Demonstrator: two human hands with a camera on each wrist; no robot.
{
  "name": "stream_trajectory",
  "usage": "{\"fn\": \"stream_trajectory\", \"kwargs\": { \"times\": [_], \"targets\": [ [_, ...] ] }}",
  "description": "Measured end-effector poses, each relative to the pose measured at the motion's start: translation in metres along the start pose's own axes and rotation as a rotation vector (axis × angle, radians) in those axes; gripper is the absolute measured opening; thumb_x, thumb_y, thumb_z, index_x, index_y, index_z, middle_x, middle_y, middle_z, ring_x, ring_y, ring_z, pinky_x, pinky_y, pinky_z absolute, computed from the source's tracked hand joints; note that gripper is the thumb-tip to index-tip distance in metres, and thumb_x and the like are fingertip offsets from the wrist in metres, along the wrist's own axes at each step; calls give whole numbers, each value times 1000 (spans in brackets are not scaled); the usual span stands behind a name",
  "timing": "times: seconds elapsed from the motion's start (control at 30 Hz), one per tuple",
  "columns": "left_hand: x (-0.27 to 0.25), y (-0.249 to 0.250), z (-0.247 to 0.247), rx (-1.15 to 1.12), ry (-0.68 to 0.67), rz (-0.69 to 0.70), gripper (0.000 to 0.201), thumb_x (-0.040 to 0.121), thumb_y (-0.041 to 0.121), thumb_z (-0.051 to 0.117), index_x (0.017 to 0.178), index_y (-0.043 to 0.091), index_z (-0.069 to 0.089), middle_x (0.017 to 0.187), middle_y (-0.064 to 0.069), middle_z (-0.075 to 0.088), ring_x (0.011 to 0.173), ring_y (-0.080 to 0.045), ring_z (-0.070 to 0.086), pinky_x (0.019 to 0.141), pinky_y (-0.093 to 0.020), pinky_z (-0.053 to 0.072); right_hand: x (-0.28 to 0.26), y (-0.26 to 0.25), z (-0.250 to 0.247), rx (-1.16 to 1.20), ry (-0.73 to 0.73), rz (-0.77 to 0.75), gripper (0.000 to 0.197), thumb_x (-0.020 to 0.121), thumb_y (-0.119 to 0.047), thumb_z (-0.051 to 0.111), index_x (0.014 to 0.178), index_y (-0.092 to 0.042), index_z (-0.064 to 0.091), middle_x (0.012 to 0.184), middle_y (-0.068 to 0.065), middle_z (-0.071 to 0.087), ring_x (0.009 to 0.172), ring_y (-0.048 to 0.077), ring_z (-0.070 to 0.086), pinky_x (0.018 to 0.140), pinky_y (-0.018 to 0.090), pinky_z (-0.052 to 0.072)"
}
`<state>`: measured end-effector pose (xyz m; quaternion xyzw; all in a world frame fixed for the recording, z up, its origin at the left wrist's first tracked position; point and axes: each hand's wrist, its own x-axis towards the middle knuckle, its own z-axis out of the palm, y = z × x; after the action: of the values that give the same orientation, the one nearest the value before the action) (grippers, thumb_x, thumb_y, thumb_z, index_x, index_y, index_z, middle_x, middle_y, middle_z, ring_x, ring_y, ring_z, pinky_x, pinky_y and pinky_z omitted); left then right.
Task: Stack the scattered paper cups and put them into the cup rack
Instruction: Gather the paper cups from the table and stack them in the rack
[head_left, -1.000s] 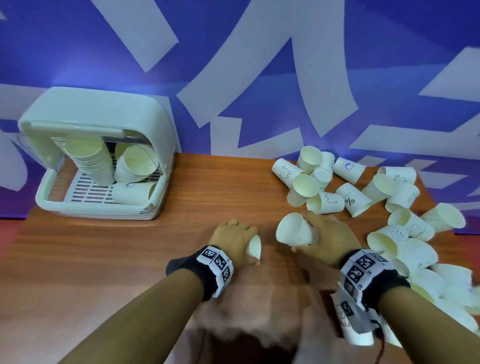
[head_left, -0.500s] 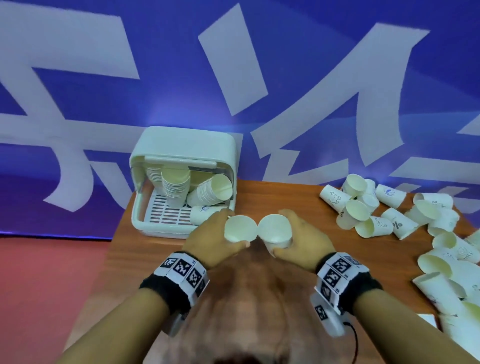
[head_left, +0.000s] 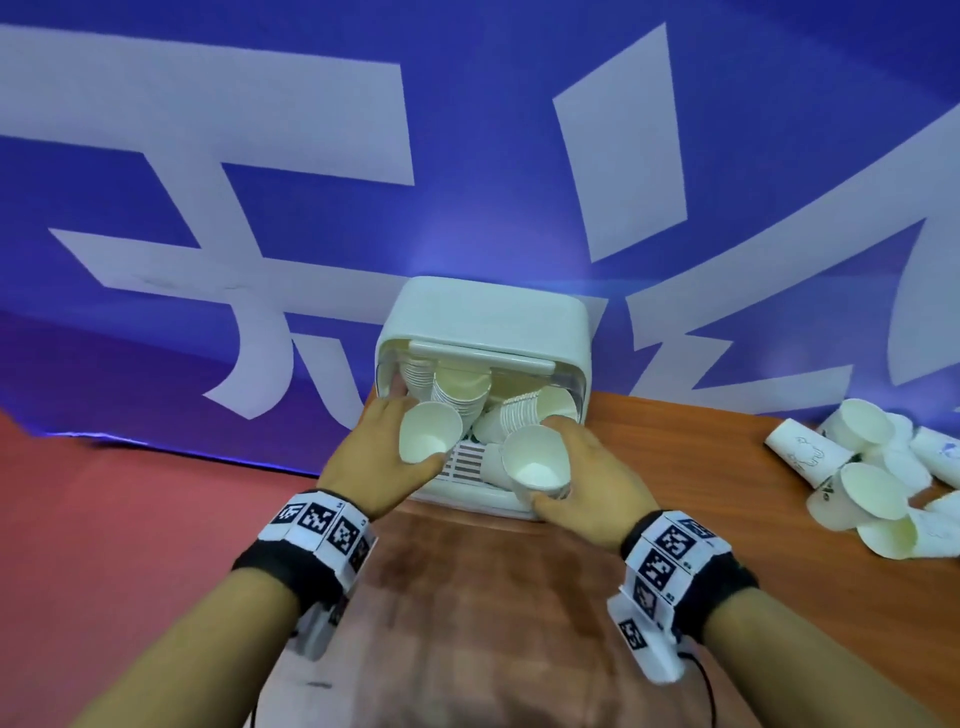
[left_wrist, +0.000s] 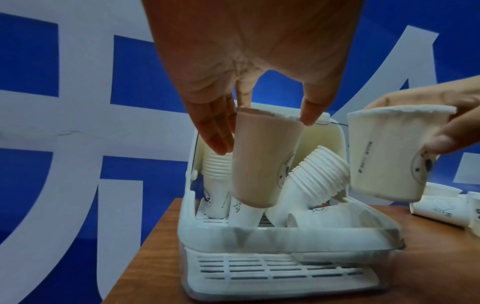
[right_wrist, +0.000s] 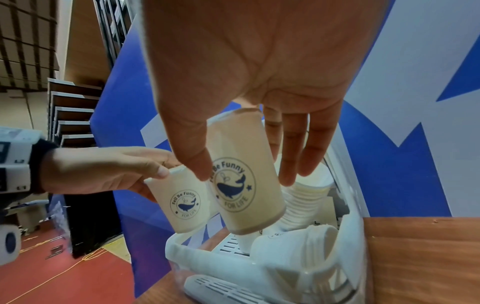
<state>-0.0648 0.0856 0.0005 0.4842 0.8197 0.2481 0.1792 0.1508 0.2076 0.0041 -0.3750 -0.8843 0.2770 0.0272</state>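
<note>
Paper cups (head_left: 430, 440), one per hand (head_left: 382, 454), above the cup rack (head_left: 483, 332).

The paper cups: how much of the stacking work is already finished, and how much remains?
Partly done. Several stacks already sit inside the cup rack. In hand: the left hand grips one cup and the right hand grips another cup, both held above the rack. Left: a pile of loose cups lies on the table to the right.

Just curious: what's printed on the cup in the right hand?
A dark blue whale inside a circle, clearest in the right wrist view.
</note>
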Motion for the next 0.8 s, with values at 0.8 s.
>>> {"fn": "stream_trajectory", "kwargs": {
  "times": [0.8],
  "targets": [
    [42,-72,8,257,-60,137,68,78,61,56,134,26,40,128,0,51,121,-24,42,99,-40,31,28,-70,26,-36,49,213,71,73,-51,66,131,-32,31,128,-6,52,112,22,54,89,35,47]
  ]
}}
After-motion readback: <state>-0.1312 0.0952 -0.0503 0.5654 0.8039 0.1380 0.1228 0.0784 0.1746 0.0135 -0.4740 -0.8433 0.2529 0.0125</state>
